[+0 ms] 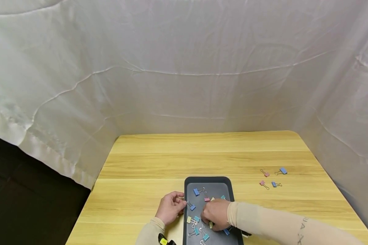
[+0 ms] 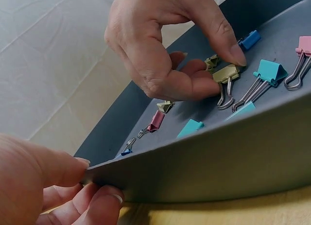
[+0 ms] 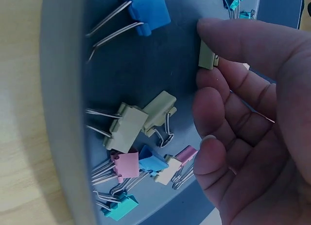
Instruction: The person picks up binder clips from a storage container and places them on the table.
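Observation:
A dark grey tray (image 1: 216, 188) stands lengthwise on the table. My left hand (image 1: 171, 208) is at its left side; in the left wrist view the thumb and fingers pinch the tray's rim. Over the middle of the tray, my right hand (image 1: 217, 215) pinches a pale yellow binder clip (image 2: 226, 73) between thumb and fingers, its wire handles hanging down. In the right wrist view, the fingers partly cover this clip (image 3: 206, 56). Around it lie more binder clips: a blue one (image 3: 149, 11), several pale yellow, pink ones (image 3: 127, 165) and teal ones (image 3: 121, 207).
On the wooden table (image 1: 141, 190), right of the tray, lie two pink clips (image 1: 266, 174) and two blue clips (image 1: 283, 170). A pale curtain (image 1: 202, 95) hangs behind the table and along its sides. The right sleeve (image 1: 273, 217) crosses the tray's right edge.

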Motion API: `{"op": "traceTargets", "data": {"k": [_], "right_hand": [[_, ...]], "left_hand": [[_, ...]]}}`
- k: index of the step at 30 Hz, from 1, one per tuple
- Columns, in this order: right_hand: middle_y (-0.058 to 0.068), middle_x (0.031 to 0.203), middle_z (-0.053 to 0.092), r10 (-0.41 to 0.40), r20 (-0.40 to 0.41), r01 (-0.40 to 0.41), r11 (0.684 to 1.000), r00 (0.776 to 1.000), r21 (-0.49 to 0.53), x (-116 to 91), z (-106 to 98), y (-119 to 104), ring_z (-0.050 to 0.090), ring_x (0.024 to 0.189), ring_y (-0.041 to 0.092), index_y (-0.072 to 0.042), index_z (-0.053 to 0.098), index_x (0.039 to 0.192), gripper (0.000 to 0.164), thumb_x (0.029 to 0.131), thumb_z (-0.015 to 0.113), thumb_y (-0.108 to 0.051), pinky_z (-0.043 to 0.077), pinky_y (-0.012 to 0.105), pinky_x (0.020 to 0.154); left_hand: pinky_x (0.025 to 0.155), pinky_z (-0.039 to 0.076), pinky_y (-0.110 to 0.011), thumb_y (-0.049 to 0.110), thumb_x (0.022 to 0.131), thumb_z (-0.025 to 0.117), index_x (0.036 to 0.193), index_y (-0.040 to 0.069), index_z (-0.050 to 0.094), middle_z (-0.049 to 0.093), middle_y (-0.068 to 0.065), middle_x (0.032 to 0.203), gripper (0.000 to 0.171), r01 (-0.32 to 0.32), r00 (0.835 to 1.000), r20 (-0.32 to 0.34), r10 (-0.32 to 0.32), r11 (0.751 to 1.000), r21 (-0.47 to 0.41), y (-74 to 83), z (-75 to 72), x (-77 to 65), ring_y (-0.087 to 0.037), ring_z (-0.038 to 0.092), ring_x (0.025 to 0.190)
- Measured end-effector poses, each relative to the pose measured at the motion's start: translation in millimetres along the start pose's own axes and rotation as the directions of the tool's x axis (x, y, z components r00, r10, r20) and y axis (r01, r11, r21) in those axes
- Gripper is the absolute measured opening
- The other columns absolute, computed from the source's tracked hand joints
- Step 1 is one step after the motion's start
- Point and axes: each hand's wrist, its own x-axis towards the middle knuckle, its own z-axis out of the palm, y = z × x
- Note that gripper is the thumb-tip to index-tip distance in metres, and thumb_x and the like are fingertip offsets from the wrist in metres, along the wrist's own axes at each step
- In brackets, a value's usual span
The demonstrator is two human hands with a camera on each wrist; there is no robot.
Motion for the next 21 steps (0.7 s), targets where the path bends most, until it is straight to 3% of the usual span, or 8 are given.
{"op": "traceTargets", "data": {"k": [12,21], "right_hand": [[-0.018,0.065,0.051,0.121,-0.090,-0.118,0.992,0.989,0.034,-8,-9,13,0.050,0.059,-0.001,-0.024,0.058,0.069,0.022,0.061,0.078,-0.022,0.045,0.018,0.056],[-0.013,0.077,0.056,0.184,-0.174,-0.179,0.983,0.967,0.047,-24,-26,33,0.052,0.069,0.002,-0.018,0.067,0.085,0.020,0.067,0.075,-0.022,0.048,0.023,0.065]], "left_hand": [[0.055,0.053,-0.029,0.003,0.081,0.065,0.106,-0.008,0.056,0.060,-0.007,0.078,0.029,-0.015,1.000,-0.001,0.015,1.000,-0.011,-0.7,-0.6,-0.9,-0.016,0.060,0.061],[0.055,0.053,-0.028,0.003,0.081,0.065,0.106,-0.007,0.057,0.060,-0.006,0.078,0.027,-0.006,1.000,-0.008,0.006,1.000,0.000,-1.1,0.4,-0.5,-0.018,0.060,0.063]]}}
